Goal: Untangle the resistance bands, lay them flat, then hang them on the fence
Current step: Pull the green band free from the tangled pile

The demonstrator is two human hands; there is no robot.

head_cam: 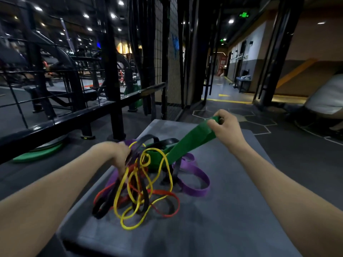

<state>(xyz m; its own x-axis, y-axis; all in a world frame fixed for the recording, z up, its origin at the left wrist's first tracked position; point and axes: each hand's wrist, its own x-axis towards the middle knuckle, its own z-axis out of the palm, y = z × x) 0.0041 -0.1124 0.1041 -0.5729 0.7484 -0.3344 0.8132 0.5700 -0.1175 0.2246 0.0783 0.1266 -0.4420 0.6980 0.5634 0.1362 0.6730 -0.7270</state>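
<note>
A tangle of resistance bands lies on a grey padded box (232,210). In it are a thin yellow band (130,193), a red band (163,192), a black band (144,201) and a purple band (196,182). A wide green band (187,143) stretches up and to the right out of the heap. My right hand (225,127) grips its far end, lifted above the box. My left hand (122,156) holds the left side of the tangle, its fingers curled round black and yellow strands. The black fence (61,115) runs along the left.
A black wire-mesh panel (167,52) and posts stand behind the box. Gym machines fill the space beyond the fence. A green disc (37,153) lies on the floor at the left. A person in white sits at the far right (326,97). A corridor opens ahead on the right.
</note>
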